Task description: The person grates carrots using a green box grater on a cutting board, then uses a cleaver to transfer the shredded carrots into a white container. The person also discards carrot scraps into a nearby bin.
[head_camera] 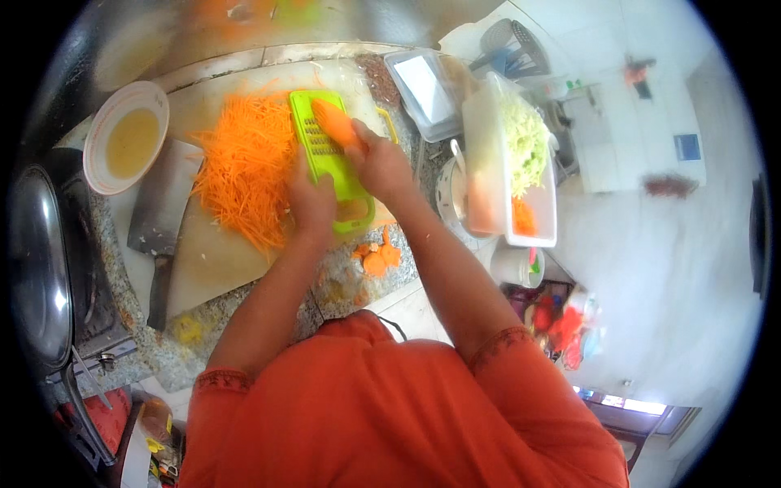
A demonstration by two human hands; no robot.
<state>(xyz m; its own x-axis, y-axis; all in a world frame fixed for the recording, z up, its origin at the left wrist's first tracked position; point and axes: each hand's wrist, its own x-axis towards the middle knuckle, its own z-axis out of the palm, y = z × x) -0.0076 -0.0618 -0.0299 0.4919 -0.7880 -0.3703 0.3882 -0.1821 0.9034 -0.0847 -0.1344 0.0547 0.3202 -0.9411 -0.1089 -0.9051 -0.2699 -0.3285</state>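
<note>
My left hand (312, 195) holds a green plastic hand grater (334, 168) by its lower left side, over a pale cutting board (210, 262). With my right hand (381, 161) I grip a peeled carrot (331, 122), which lies against the rows of metal teeth on the grater. Close by on the left, a large heap of shredded carrot (244, 165) covers part of the board and touches the grater's edge. Carrot end pieces (374, 262) rest on the granite counter below the grater's handle.
A cleaver (163, 201) and a bowl of yellowish liquid (132, 143) stand left, near a lidded pan (39, 268). On the right are a clear plastic container (424, 91), a white pot (450, 195) and a white tub (549, 226) holding pale green shreds (523, 146) and some carrot.
</note>
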